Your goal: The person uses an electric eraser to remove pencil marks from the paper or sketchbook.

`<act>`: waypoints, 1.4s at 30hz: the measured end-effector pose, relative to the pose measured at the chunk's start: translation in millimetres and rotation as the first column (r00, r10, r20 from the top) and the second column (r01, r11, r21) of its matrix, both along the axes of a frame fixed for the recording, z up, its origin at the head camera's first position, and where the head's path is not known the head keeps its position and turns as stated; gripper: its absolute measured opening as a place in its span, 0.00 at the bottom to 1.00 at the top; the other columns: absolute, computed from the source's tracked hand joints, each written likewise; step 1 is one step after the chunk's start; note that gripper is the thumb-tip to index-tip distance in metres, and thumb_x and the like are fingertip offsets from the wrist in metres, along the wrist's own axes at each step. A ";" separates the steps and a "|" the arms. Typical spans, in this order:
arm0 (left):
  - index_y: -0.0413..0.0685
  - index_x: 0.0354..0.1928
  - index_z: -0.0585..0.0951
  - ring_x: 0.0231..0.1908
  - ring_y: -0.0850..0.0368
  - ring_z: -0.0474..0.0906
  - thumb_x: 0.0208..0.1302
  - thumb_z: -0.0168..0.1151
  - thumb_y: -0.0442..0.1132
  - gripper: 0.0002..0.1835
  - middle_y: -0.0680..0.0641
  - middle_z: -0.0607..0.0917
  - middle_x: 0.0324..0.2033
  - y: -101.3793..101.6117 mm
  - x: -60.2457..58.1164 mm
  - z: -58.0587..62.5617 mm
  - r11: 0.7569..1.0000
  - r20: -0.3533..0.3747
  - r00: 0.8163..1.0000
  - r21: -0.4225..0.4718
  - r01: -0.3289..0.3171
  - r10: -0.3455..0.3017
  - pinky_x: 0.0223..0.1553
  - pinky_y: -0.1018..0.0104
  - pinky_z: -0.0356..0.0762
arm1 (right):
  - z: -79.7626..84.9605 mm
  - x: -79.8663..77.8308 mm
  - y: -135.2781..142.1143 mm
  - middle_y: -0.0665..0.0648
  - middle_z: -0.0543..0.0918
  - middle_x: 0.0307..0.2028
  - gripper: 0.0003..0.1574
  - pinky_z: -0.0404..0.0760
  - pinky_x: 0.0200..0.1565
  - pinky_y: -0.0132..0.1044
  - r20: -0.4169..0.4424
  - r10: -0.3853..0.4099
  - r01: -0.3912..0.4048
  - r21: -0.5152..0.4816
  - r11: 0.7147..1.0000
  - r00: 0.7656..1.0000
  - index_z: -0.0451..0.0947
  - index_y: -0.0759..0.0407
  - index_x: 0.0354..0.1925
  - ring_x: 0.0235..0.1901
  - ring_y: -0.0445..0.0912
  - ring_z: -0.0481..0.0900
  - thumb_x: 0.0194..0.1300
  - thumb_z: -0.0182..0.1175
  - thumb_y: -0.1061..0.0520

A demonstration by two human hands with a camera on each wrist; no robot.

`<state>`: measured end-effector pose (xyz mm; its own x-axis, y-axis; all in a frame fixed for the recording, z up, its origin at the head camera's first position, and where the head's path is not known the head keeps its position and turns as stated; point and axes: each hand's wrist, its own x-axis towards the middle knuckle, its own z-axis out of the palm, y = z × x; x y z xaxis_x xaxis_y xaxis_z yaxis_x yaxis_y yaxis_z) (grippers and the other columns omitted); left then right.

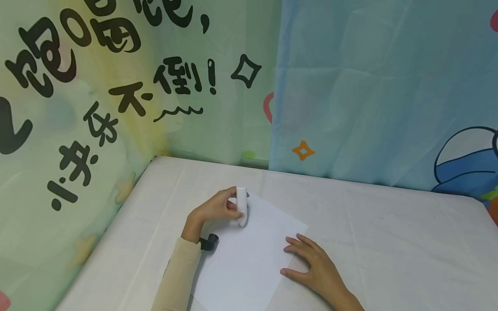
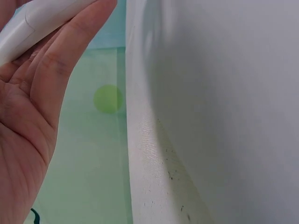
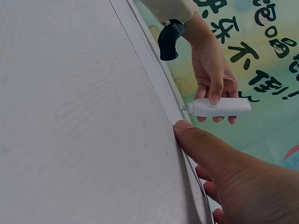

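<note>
My left hand (image 1: 217,205) pinches a small white cylindrical device (image 1: 241,203) with the thumb on one side and the fingers on the other. It stands upright over the upper part of a white sheet of paper (image 1: 249,263). In the right wrist view, a narrow metal tip shows at the lower end of the device (image 3: 223,107), close to the paper; whether it touches cannot be told. My right hand (image 1: 317,267) lies at the sheet's right edge with fingers spread and nothing gripped. Its thumb (image 3: 205,142) is at the paper's edge in the right wrist view.
A white cloth covers the table (image 1: 389,242). Behind it hang a green curtain (image 1: 225,138) with black characters and a blue curtain (image 1: 350,108). A black wrist camera (image 1: 210,242) sits on the left wrist, low over the paper.
</note>
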<state>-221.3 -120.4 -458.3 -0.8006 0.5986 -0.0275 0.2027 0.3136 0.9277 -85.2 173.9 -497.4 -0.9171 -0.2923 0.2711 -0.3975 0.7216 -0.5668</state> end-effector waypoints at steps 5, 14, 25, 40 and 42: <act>0.35 0.58 0.73 0.35 0.58 0.82 0.55 0.68 0.26 0.27 0.38 0.79 0.48 -0.3 -0.1 0.0 1.000 0.014 1.000 -0.009 0.013 -0.013 0.40 0.69 0.80 | 0.4 -0.1 -0.1 0.46 0.81 0.56 0.27 0.75 0.54 0.59 0.001 0.002 -0.002 0.001 1.000 1.000 0.82 0.43 0.43 0.62 0.50 0.69 0.43 0.78 0.42; 0.36 0.57 0.73 0.33 0.59 0.81 0.54 0.68 0.26 0.27 0.41 0.79 0.46 -1.6 1.1 1.4 0.999 0.061 0.997 -0.020 0.045 -0.043 0.40 0.70 0.80 | 0.1 -0.1 0.0 0.47 0.81 0.57 0.27 0.74 0.55 0.60 0.007 0.004 -0.004 0.002 1.000 1.000 0.82 0.43 0.44 0.63 0.51 0.69 0.44 0.77 0.41; 0.33 0.55 0.72 0.34 0.58 0.82 0.55 0.68 0.27 0.25 0.35 0.79 0.50 -0.8 0.3 0.5 1.000 -0.006 1.000 0.006 -0.004 0.004 0.40 0.70 0.79 | -0.7 0.2 0.1 0.47 0.81 0.56 0.27 0.74 0.55 0.59 -0.011 0.005 -0.005 -0.002 1.000 1.000 0.82 0.43 0.44 0.62 0.50 0.69 0.44 0.78 0.43; 0.29 0.60 0.65 0.44 0.47 0.84 0.59 0.65 0.25 0.28 0.30 0.75 0.56 -0.3 -1.5 -2.9 0.997 -0.021 0.997 0.045 -0.070 0.071 0.45 0.68 0.80 | -2.5 -0.7 0.4 0.47 0.82 0.56 0.26 0.75 0.53 0.59 -0.043 0.014 -0.015 -0.014 1.000 0.999 0.82 0.43 0.43 0.62 0.49 0.69 0.43 0.78 0.45; 0.30 0.61 0.65 0.46 0.46 0.84 0.59 0.65 0.25 0.29 0.31 0.75 0.57 -0.1 -1.7 -3.7 0.996 -0.014 0.996 0.040 -0.083 0.084 0.46 0.68 0.79 | -2.9 -0.5 0.4 0.47 0.82 0.55 0.26 0.75 0.53 0.59 -0.041 0.013 -0.014 -0.014 1.000 0.999 0.82 0.43 0.43 0.62 0.49 0.69 0.43 0.78 0.45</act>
<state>-223.0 -120.5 -462.0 -0.8479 0.5301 0.0080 0.1922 0.2934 0.9365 -85.7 174.4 -500.4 -0.9011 -0.3002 0.3130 -0.4303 0.7080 -0.5600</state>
